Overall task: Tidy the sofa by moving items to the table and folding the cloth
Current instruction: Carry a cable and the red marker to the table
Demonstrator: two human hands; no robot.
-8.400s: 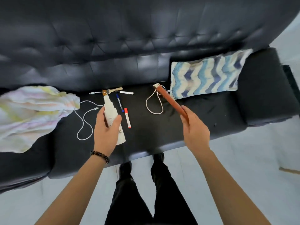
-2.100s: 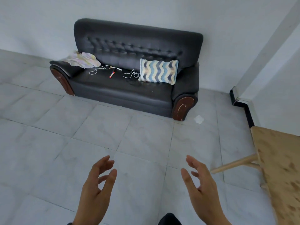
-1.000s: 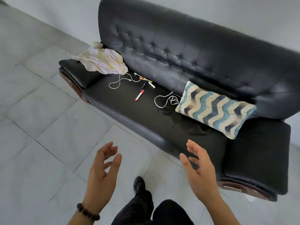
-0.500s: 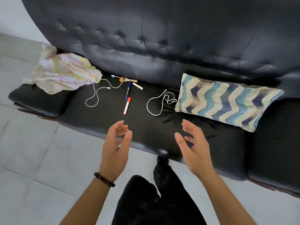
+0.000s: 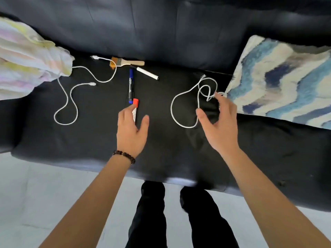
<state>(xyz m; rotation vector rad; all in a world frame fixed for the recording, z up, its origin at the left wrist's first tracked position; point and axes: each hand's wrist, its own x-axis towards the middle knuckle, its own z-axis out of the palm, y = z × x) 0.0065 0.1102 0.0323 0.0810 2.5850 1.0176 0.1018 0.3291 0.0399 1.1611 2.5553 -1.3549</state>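
lit softly and evenly, brightest on the pale floor point(image 5: 35, 194). showed a dull sheen along the sofa point(image 5: 179, 42) front edge and backrest. blurred slightly throughout, bowed by wide-angle distortion toward the edges.

Red-capped marker point(image 5: 135, 103) body is mostly hidden under left hand point(image 5: 131, 133) fingers, contact unclear. White cable point(image 5: 172, 108) end is covered at right hand point(image 5: 220, 126) fingertips, contact unclear. Cloth point(image 5: 26, 59) left of left hand and pillow point(image 5: 279, 83) right of right hand are cut by frame edges. Blue marker point(image 5: 130, 86) print unreadable.
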